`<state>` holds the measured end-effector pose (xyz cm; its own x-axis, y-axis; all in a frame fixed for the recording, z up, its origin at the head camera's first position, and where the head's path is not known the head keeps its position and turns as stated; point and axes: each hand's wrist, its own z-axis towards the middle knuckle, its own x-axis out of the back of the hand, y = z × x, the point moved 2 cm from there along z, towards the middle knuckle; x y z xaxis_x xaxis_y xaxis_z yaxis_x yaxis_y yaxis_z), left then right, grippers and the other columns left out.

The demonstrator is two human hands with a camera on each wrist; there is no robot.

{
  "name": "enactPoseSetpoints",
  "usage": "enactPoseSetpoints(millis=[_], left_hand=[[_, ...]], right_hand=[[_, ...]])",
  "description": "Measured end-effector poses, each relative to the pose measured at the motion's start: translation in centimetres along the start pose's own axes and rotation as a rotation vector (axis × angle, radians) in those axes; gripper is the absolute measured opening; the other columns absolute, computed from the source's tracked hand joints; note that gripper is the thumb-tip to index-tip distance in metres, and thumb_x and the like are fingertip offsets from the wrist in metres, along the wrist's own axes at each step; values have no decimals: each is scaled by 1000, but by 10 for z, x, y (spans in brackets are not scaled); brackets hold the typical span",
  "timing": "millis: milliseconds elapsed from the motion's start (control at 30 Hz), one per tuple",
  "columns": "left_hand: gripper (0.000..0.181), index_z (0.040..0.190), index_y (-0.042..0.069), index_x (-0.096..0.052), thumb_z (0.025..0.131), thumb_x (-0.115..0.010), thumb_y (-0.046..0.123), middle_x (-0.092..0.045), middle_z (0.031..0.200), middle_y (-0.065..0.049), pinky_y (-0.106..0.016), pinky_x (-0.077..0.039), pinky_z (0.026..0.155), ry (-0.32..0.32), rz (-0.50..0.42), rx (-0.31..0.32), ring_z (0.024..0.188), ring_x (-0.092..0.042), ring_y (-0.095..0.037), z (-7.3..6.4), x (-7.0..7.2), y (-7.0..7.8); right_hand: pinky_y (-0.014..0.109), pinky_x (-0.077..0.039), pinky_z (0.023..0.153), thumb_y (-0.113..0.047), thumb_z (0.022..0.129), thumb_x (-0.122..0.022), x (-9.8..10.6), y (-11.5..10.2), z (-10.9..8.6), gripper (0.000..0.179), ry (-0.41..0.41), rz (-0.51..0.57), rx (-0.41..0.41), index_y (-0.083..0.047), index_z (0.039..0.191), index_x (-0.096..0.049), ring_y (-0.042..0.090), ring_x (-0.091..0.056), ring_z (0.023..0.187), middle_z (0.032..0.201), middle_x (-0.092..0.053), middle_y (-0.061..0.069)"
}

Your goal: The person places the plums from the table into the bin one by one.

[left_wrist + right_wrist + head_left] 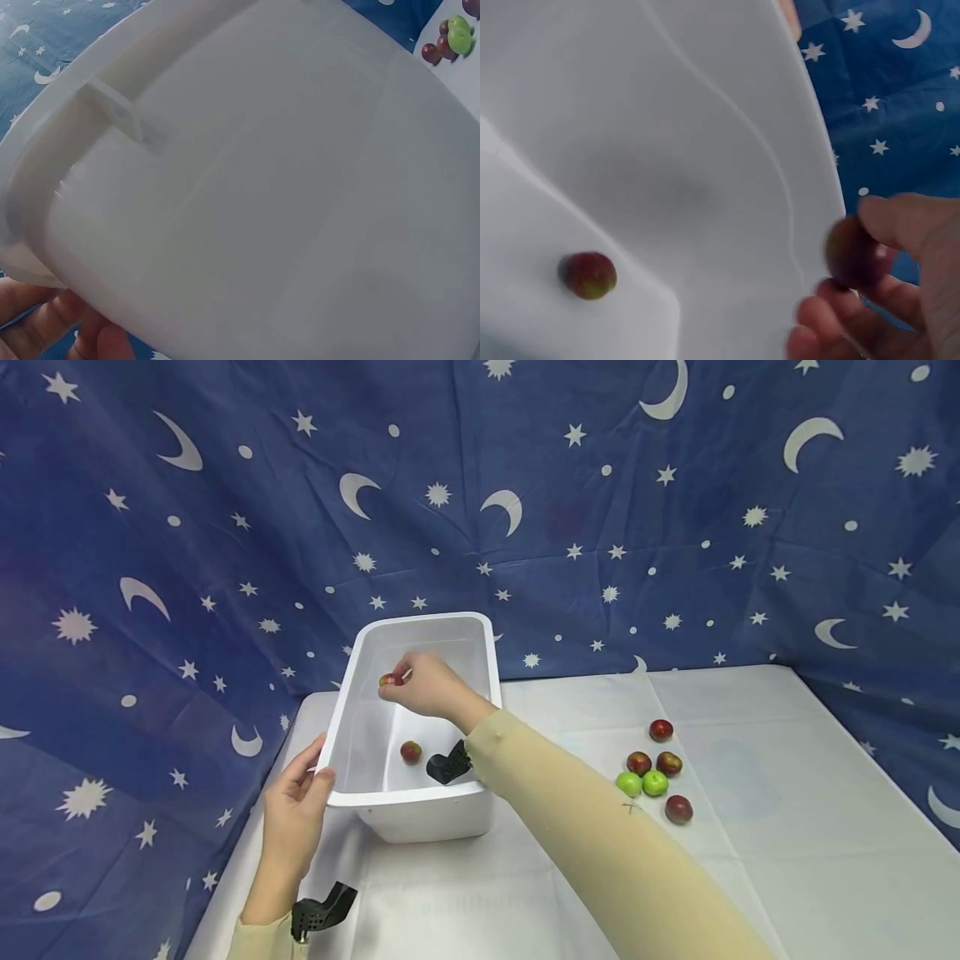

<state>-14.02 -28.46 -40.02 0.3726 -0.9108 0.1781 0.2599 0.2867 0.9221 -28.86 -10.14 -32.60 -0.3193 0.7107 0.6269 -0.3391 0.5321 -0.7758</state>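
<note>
A white plastic tub (431, 797) stands on the table, its far end near the backdrop. At its left near corner my left hand (295, 814) grips the rim; fingers curl under the edge in the left wrist view, beside the tub wall (285, 187). Over the tub's inside, my right hand (429, 687) pinches a small red-and-green plum-like fruit (853, 253) between thumb and fingers. Another such fruit (410, 752) lies on the tub floor, below and nearer than the right hand.
Right of the tub, several dark-red fruits (678, 809) and two green ones (655, 782) lie grouped on the white tablecloth (570, 860). A blue cloth (420, 460) with moons and stars hangs behind and to the left. Black wrist mounts (324, 912) sit on both forearms.
</note>
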Motion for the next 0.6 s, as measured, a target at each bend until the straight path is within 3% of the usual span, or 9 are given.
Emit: enactPoseSetpoints(millis=[233, 400, 600], left_hand=[[44, 137, 11, -56, 95, -53, -1, -61, 121, -12, -18, -51, 76, 9, 9, 21, 94, -64, -15, 0, 1, 1], [43, 136, 11, -57, 95, -53, -2, -61, 121, -13, -18, -51, 76, 10, 3, 18, 94, -64, -16, -1, 1, 0], [43, 136, 9, -56, 95, -53, -2, -61, 120, -15, -19, -51, 76, 1, -9, 10, 93, -64, -17, 0, 1, 0]], right_hand=[[26, -44, 66, -30, 87, -69, -3, 1, -5, 22, -179, -211, -59, -11, 79, -61, 14, -54, 72, 76, -60, -2], [24, -38, 50, -21, 86, -63, -5, 2, -6, 39, -286, -307, -126, -17, 55, -40, 12, -45, 49, 51, -41, -5], [23, -38, 46, -18, 86, -62, -6, 2, -7, 41, -337, -354, -179, -17, 54, -35, 12, -43, 44, 47, -36, -5]])
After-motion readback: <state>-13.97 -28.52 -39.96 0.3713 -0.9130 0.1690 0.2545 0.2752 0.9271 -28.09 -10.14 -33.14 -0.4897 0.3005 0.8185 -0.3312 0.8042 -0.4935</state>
